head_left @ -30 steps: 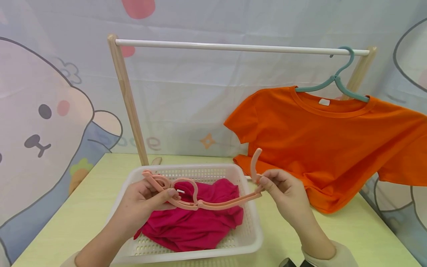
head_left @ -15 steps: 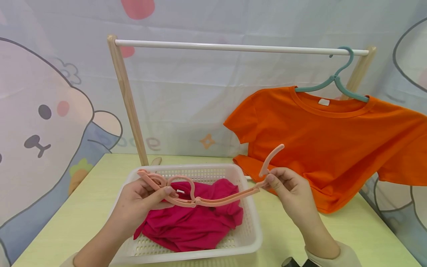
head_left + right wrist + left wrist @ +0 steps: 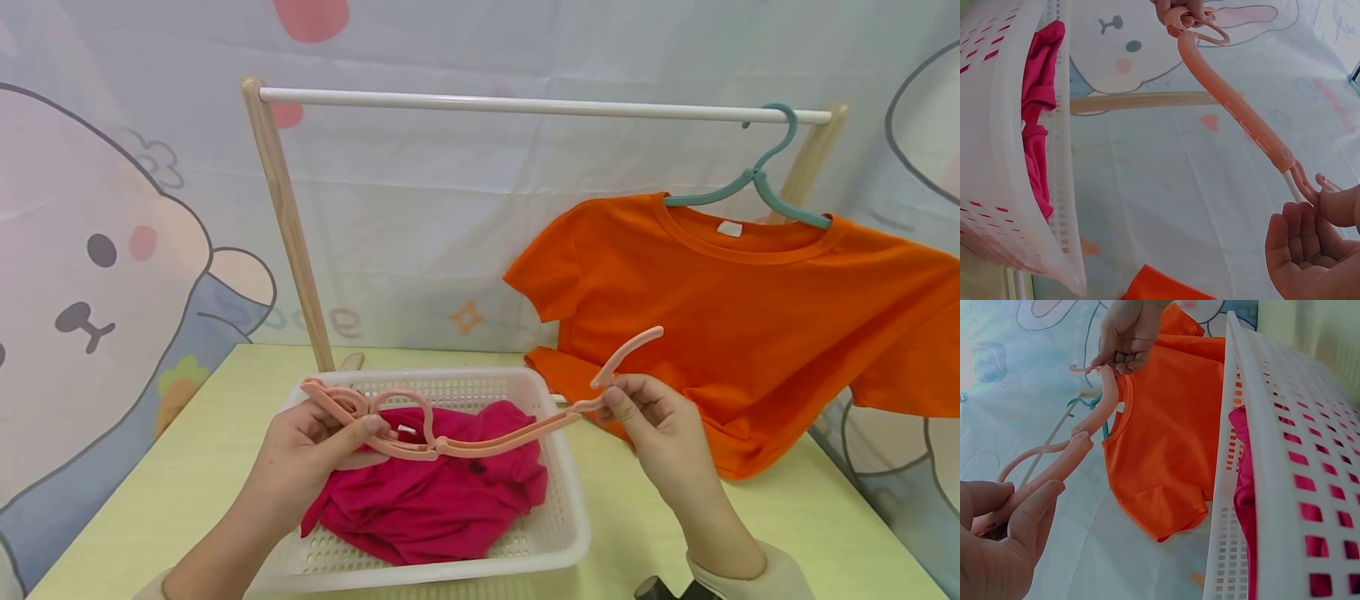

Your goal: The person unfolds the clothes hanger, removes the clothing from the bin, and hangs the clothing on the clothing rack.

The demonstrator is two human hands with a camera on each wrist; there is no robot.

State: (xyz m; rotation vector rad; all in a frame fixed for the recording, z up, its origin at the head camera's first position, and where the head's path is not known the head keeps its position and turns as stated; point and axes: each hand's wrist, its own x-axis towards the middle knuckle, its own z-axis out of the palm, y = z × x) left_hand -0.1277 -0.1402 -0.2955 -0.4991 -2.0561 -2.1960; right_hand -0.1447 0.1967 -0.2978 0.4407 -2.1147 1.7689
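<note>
L hand grips jointed pink hanger nr one end, R hand pinches slim piece at the other — prob. held both ends so folding sections don't flop. Hanger's midair above white basket w/ magenta cloth inside. Orange tee on teal hanger, hooked over rail — presumably to keep neckline spread.
</note>
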